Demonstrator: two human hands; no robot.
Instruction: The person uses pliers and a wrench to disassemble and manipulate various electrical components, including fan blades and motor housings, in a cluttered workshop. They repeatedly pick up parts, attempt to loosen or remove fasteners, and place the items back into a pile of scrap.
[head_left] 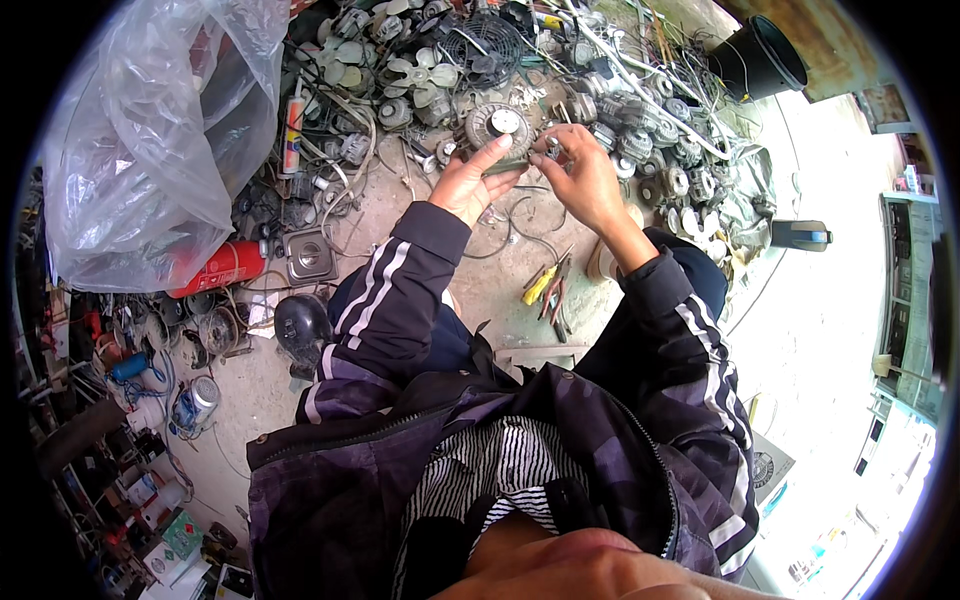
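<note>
My left hand [477, 182] grips a round grey metal motor housing [488, 128] from its lower left, thumb raised against its face, where a white disc with a dark centre shows. My right hand [583, 175] is at the housing's right side, thumb and fingers closed on a small metal fitting [553, 145] that is too small to make out well. A grey cable [530, 230] lies on the concrete below my hands. Pliers and other hand tools [552, 290], one with yellow handles, rest between my legs.
Piles of motors [655, 130], fan blades [422, 75] and cables surround the work spot. A plastic bag [140, 150], red cylinder [218, 270], steel lidded pan [310, 255] and black rounded object [302, 330] sit at left. A black bucket [750, 65] stands upper right; assorted clutter [140, 420] fills the lower left.
</note>
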